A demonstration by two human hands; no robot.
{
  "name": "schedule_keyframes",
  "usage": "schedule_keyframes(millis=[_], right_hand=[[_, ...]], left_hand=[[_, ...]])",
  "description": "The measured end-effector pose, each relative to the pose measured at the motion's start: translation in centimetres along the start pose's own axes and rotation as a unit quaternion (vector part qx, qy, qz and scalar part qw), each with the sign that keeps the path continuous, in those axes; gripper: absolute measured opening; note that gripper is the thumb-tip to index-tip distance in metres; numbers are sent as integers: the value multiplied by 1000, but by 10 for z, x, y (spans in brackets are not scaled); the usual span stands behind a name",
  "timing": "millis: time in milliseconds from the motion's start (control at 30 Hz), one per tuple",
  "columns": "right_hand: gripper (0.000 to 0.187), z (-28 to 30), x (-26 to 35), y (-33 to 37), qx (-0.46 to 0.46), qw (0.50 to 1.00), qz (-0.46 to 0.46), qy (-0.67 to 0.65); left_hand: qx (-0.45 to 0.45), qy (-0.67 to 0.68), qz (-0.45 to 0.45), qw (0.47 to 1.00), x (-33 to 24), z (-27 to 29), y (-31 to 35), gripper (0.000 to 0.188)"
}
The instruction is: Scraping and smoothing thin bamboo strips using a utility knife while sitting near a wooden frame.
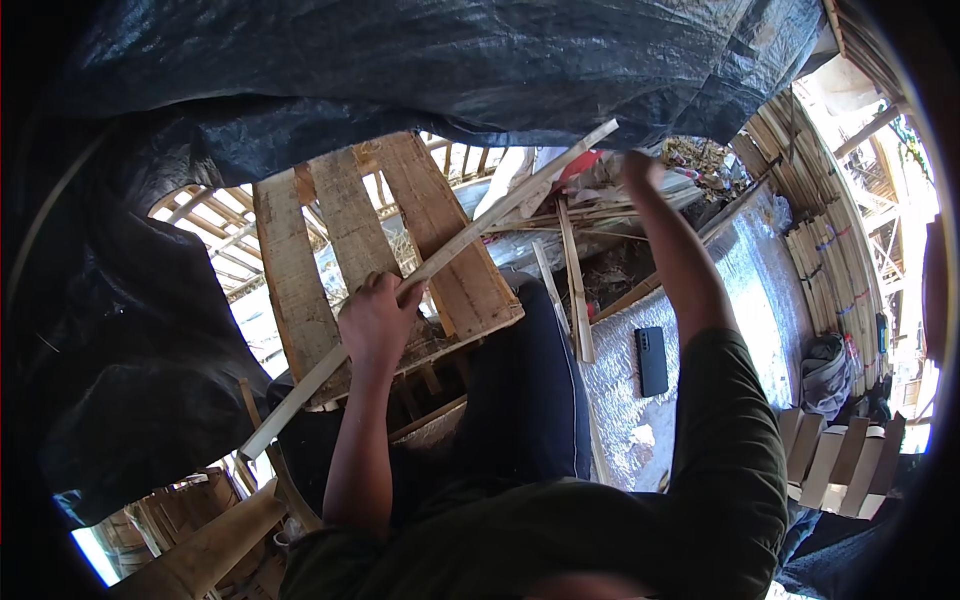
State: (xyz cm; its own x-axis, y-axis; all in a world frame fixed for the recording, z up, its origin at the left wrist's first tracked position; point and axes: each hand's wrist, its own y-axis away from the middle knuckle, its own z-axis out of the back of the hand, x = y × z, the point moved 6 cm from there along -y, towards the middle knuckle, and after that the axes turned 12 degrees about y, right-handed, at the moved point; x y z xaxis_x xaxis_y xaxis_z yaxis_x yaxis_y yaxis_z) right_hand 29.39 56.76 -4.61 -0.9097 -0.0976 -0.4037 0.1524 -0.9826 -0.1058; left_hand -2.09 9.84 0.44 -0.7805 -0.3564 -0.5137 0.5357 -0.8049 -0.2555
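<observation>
A long pale bamboo strip [470, 232] runs slantwise across the view, from the lower left up to the top centre. My left hand [376, 318] is closed round it near its middle, above a slatted wooden bench [345, 215]. Farther off on the right, my right hand [641, 172] is stretched out just beyond the strip's far end, apart from it. Its fingers are smeared and lost against the dark sheet, so what they hold, if anything, does not show.
Dark plastic sheeting [480, 65] hangs across the top and left. A phone [651, 361] lies on a silvery foil mat [615, 385] to the right. Loose bamboo strips [573, 280] lean near my knee, and bundled bamboo strips [835, 265] stand at the far right.
</observation>
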Motion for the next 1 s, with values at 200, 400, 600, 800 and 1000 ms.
schedule_keyframes(millis=[200, 400, 600, 800, 1000], right_hand=[[34, -29, 3, 17, 66, 991, 115, 13], [57, 14, 61, 140, 49, 945, 95, -309], [58, 40, 61, 284, -1, 834, -16, -551], [44, 70, 98, 376, 0, 782, -18, -623], [47, 76, 119, 386, -13, 850, 10, -527]], left_hand=[[-3, -6, 14, 1000, 15, 4, 6, 36], [-5, -18, 13, 1000, 18, 5, 7, 35], [-7, -2, -6, 1000, 3, -2, -1, 35], [-11, -5, -13, 1000, 7, -2, 2, 37], [-8, -4, -13, 1000, 7, -3, 2, 39]])
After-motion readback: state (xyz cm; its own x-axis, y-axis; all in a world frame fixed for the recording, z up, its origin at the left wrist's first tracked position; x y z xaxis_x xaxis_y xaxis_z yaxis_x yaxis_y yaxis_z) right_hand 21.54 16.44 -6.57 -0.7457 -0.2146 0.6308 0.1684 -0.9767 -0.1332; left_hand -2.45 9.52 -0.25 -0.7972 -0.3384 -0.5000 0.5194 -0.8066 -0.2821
